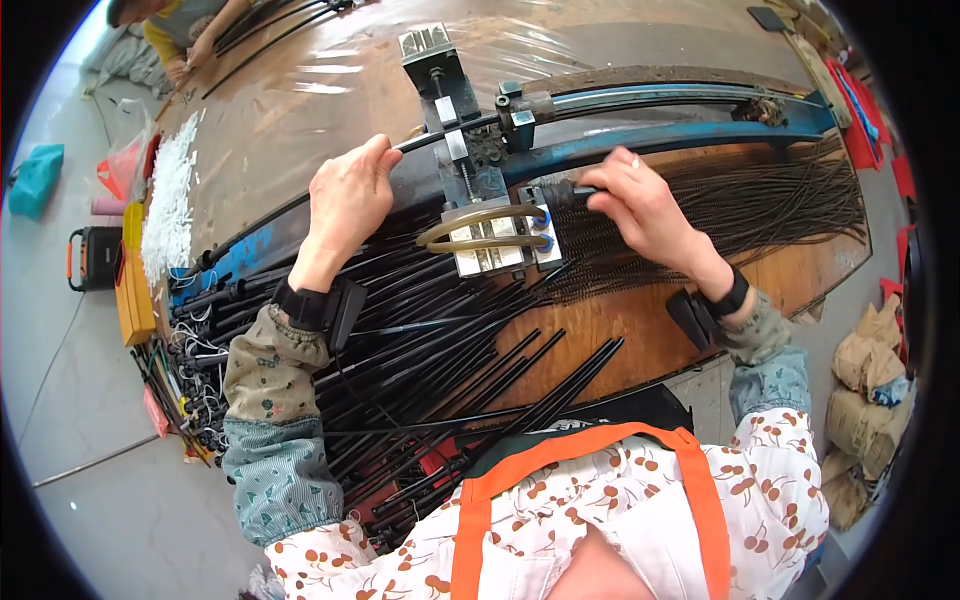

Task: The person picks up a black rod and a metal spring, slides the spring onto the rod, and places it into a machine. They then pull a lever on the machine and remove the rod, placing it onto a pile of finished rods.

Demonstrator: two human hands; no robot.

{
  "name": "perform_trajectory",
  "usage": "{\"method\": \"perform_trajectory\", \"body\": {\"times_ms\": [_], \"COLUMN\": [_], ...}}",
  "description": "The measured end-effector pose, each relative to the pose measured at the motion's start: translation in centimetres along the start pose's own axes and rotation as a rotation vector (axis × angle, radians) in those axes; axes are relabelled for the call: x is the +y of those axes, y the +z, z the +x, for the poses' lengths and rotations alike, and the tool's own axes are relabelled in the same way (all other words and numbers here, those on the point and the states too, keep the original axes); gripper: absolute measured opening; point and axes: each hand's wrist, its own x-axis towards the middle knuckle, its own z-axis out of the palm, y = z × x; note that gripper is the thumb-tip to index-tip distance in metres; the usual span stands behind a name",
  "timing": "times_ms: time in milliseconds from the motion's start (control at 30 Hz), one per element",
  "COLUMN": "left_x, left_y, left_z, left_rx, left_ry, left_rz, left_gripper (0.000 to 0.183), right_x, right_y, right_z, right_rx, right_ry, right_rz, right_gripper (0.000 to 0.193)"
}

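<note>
My left hand (350,197) is closed in a fist around a long black tube (418,141). The tube runs from the lower left, through my fist, to a metal clamping fixture (467,150) at the middle of the bench. My right hand (640,205) is right of the fixture, fingers pinched on a dark knob-like end (580,191) beside its block. Part of that end is hidden by my fingers. Two looped brownish air hoses (480,241) join the fixture's near block (487,260) between my hands.
Many black tubes (440,345) lie piled nearer me; dark spring-like coils (760,205) spread at right. A blue rail (670,137) crosses the bench (320,130). White small pieces (170,200) heap at left, beside a yellow box (135,285). A co-worker (190,30) sits far left.
</note>
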Motion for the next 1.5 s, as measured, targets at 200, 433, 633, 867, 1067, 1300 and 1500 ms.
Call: {"method": "perform_trajectory", "body": {"times_ms": [200, 433, 633, 867, 1067, 1300, 1500], "left_x": [-1.2, -11.9, 11.4, 18.4, 19.8, 19.3, 17.4], "left_y": [1.5, -1.5, -1.3, 4.2, 4.9, 5.6, 4.6], "left_z": [0.9, -0.6, -15.6, -24.1, -24.2, -24.2, -22.7], "left_rx": [0.215, 0.465, 0.032, -0.095, -0.128, -0.142, -0.26], "left_ry": [0.211, 0.379, 0.229, -0.155, -0.054, -0.164, -0.077], "left_rz": [0.152, 0.627, 0.612, -0.164, -0.162, -0.222, -0.112], "left_gripper": [0.017, 0.019, 0.033, 0.024, 0.013, 0.009, 0.021], "right_x": [2.2, -3.5, -4.8, -6.4, -5.1, -2.9, -1.4], "right_y": [0.3, 2.0, 3.1, 3.6, 3.7, 2.7, 4.6], "right_z": [1.6, -6.2, -7.0, -4.7, -6.2, -4.4, -3.6], "right_rx": [0.0, -0.351, -0.316, -0.369, -0.343, -0.229, -0.096], "right_ry": [-0.042, -0.2, -0.207, -0.113, -0.066, -0.019, -0.153], "right_rz": [0.14, -0.354, -0.428, -0.383, -0.288, -0.162, -0.289], "right_gripper": [0.017, 0.028, 0.022, 0.027, 0.027, 0.01, 0.014]}}
